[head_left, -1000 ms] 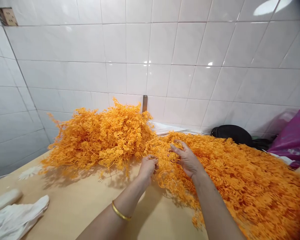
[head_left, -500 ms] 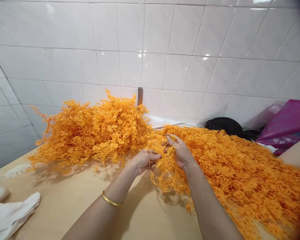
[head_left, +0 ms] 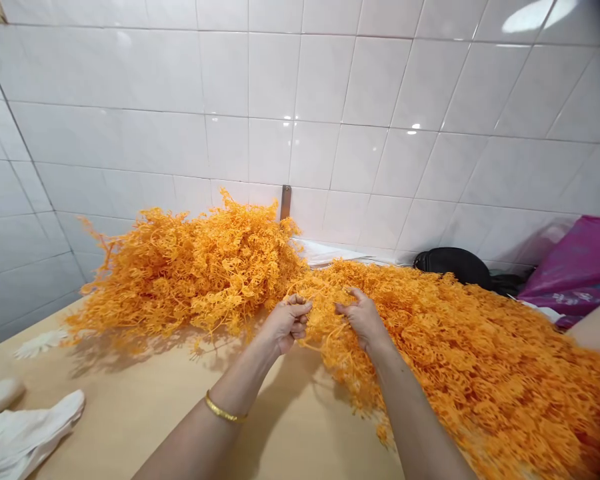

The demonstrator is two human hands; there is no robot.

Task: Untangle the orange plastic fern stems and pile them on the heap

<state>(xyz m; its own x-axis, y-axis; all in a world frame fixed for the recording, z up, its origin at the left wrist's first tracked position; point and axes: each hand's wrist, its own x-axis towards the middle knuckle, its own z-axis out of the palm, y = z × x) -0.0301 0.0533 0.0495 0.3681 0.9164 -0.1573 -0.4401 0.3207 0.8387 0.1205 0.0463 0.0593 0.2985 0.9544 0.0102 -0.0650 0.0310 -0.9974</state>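
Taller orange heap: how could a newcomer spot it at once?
Find the white tiled wall, then the pale tabletop below it. At the tabletop's back left, near the left hand, sits the taller orange heap. Unlike the lower orange spread at right, it rises in a bushy mound.

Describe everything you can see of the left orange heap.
The left heap is a bushy, bright orange tangle of thin, curly, branching strands; whether plastic or plant is unclear. It rises loose and ragged, with a sprig jutting out at its left end. It lies on the tan table before the tiled wall, shadow in front. Its right end meets the lower right heap. Contact with the left hand is unclear.
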